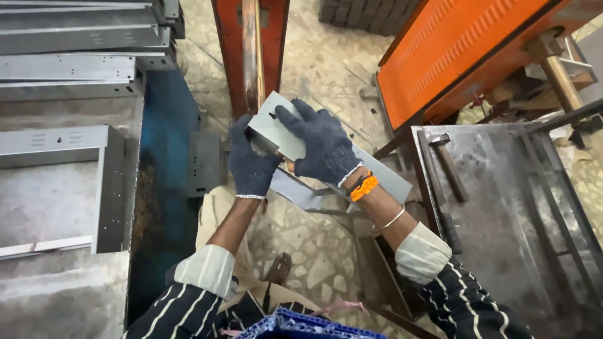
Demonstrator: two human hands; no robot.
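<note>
At the far left, long grey metal channels (69, 56) lie stacked side by side at the top of the view, and below them a grey bent-metal frame (94, 182) with small vent slots rests on a grey counter (44, 207). Just right of the counter runs a dark blue machine body (163, 157) with a grey plate fixed to its side.

In the middle, the left hand (250, 160), in a dark knitted glove, is clenched around the near end of a grey folded sheet-metal piece (282, 132), fingers wrapped under its edge. The right hand (320, 147), gloved the same way, lies spread flat over the top face of that piece, pressing down on it, with orange and dark bands (363, 186) on the wrist. The piece slopes from upper left to lower right, held out over the speckled floor (314, 251), its upper end just in front of a red upright post (248, 50). Both sleeves are dark with pale stripes, rolled back at the forearm.

To the right stands an orange perforated machine cover (458, 50). Below it, a hammer (449, 166) lies on a grey steel counter (502, 207).
</note>
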